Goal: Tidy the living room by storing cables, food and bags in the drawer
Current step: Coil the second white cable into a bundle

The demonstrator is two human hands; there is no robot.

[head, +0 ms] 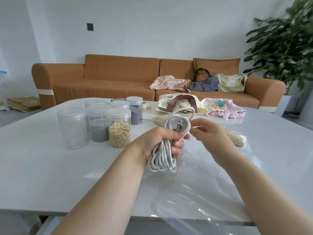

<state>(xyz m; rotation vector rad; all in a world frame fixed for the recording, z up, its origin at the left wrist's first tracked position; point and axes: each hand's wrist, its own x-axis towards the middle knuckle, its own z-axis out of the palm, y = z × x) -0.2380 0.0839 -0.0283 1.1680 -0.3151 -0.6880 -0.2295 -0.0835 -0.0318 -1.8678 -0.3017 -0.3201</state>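
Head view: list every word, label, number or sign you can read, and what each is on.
None can be read for sure.
Cream tote bag: dark lettering, partly behind its brown handle, too blurred to read.
Pink pouch: pale yellow letter-like marks, too blurred.
Clear jars: no labels visible.
White cable: no print visible.

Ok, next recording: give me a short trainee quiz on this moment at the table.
1. True or false: the left hand grips the coiled white cable round its middle.
2. The lidded clear plastic jar nearest that cable holds: A grey powder; B oat flakes; C nothing.
3. Fill in: under the forearms, a transparent ___ lies on the white table.
Key: 1 true; 2 B; 3 plastic bag.
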